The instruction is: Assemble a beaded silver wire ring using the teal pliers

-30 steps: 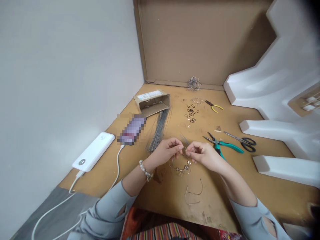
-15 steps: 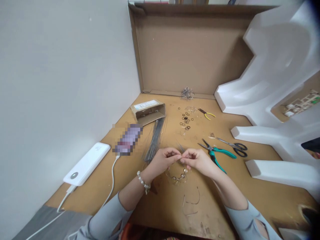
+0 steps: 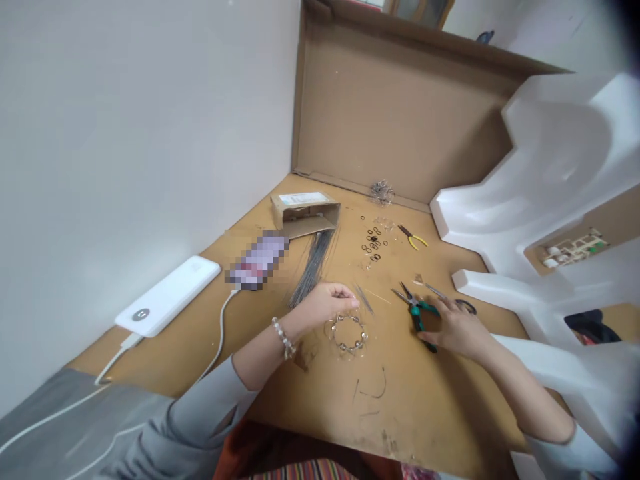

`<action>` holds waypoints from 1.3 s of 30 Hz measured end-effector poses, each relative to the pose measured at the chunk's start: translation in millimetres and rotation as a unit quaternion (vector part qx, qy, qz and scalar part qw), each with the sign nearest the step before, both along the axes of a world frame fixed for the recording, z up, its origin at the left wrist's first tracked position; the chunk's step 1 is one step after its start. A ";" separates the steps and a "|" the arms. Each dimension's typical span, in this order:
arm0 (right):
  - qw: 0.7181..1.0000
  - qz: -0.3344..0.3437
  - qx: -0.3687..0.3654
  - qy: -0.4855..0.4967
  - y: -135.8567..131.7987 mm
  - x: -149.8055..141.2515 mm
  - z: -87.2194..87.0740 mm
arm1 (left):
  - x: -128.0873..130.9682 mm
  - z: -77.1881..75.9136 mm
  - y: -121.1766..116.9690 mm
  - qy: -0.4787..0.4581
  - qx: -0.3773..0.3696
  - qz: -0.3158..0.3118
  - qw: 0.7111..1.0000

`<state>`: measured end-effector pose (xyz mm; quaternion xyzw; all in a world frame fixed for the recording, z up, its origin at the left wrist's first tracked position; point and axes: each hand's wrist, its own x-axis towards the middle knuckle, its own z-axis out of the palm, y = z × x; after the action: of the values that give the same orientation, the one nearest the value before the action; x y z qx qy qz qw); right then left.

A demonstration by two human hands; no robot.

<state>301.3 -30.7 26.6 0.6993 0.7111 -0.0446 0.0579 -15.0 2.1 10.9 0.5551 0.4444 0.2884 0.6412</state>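
My left hand (image 3: 326,303) is pinched shut on the top of a beaded wire ring (image 3: 347,332) that lies on the cardboard surface (image 3: 320,393). My right hand (image 3: 453,327) has reached to the right and rests on the green-handled pliers (image 3: 415,309), fingers curled around the handles. Black-handled scissors (image 3: 463,304) lie just beyond that hand, partly hidden by it.
A bundle of thin wires (image 3: 313,267) and a small cardboard box (image 3: 303,212) lie behind my left hand. Small black rings (image 3: 374,243), yellow-handled pliers (image 3: 414,238), a phone (image 3: 257,260) and a white power bank (image 3: 167,295) are around. White foam blocks (image 3: 540,200) stand to the right.
My right hand let go of the wire ring and moved right onto the green pliers. My left hand still holds the ring. The view swung left and up.
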 end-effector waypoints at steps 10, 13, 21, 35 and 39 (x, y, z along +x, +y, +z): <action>0.972 0.010 0.002 -0.233 -7.9 -21.1 -19.8 | -1.8 -2.2 2.2 -0.038 0.009 -0.035 0.999; 0.971 0.029 0.013 -0.238 -2.0 -21.8 -18.2 | -2.9 -7.6 4.5 -0.057 -0.003 -0.037 0.998; 0.974 0.096 0.063 -0.195 4.9 -8.5 -10.5 | -3.5 -12.0 7.7 -0.121 -0.047 -0.033 0.991; 0.847 0.399 0.297 -0.186 2.7 -54.5 43.8 | -1.2 -19.4 9.1 -0.172 -0.140 -0.092 0.971; 0.839 0.410 0.308 -0.183 8.6 -54.8 38.4 | -2.4 -20.9 9.7 -0.168 -0.142 -0.103 0.970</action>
<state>246.5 -22.1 65.0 0.3210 0.8864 0.3331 -0.0182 -17.4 11.8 -10.0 0.4446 0.3076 0.2436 0.8052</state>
